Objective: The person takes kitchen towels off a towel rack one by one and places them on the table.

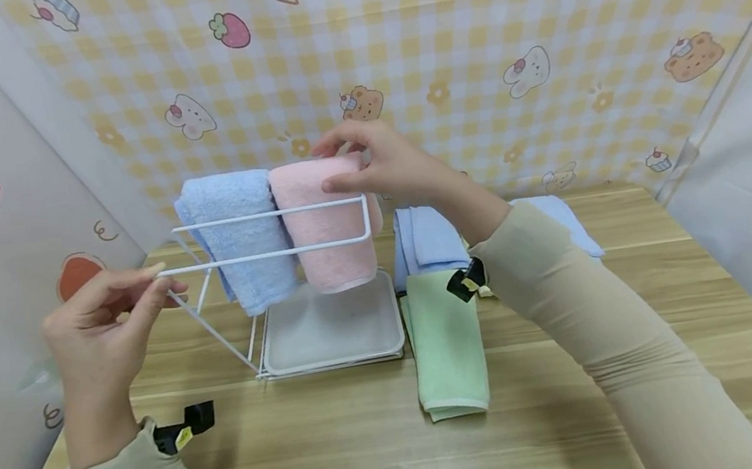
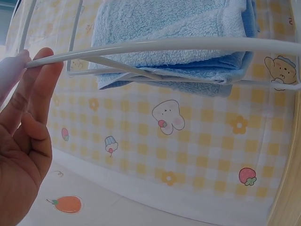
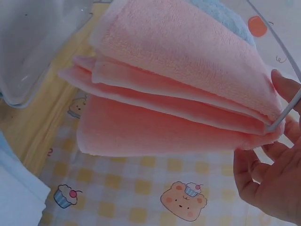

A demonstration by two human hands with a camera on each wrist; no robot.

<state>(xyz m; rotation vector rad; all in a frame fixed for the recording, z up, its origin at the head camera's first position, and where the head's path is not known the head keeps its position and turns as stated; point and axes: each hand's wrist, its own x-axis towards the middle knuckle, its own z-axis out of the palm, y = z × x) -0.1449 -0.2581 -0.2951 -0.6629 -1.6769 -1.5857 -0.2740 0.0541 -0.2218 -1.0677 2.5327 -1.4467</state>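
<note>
A white wire rack (image 1: 241, 260) stands over a pale tray, with two folded towels draped over its top. My left hand (image 1: 95, 333) pinches the rack's front left corner between thumb and fingers. The blue towel (image 1: 232, 199) hangs on the left, and its folded layers show in the left wrist view. Beside it hangs the pink towel (image 1: 336, 261). My right hand (image 1: 394, 163) holds the pink towel's upper right edge, thumb on the near side and fingers behind. In the right wrist view, the pink towel (image 3: 178, 52) falls in several layers from the rack's bar.
The grey-white tray (image 1: 331, 326) lies at the rack's base. Right of it, a folded green towel (image 1: 447, 345) lies on the wooden table (image 1: 307, 455). Folded blue cloths (image 1: 428, 239) lie behind it, partly hidden by my right arm. A yellow checked curtain (image 1: 419, 33) backs the table.
</note>
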